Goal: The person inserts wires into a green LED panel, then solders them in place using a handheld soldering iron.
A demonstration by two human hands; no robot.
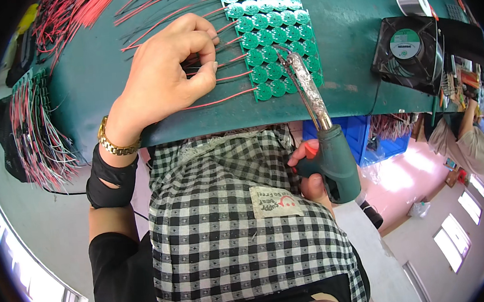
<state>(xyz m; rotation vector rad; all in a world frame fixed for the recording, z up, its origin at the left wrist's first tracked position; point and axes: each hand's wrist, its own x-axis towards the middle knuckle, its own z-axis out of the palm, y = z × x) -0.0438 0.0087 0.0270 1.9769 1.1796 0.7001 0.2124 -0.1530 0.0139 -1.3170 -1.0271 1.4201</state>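
- In the head view, the board lies on the green table, in front of me and a little to the right.
- It is green and flat, made of many round pieces in close rows, with pale shiny spots; a strip of light crosses its upper part.
- From its left edge, the red wires go out toward my left hand.
- This hand is bent above them, thumb and first finger near each other; whether a wire is pinched between, I cannot tell.
- My right hand is closed around the dark green handle of the iron.
- Its metal barrel is stained, and its dark tip is over the board's lower rows; I cannot tell if it touches.
- At right stands the black fan.
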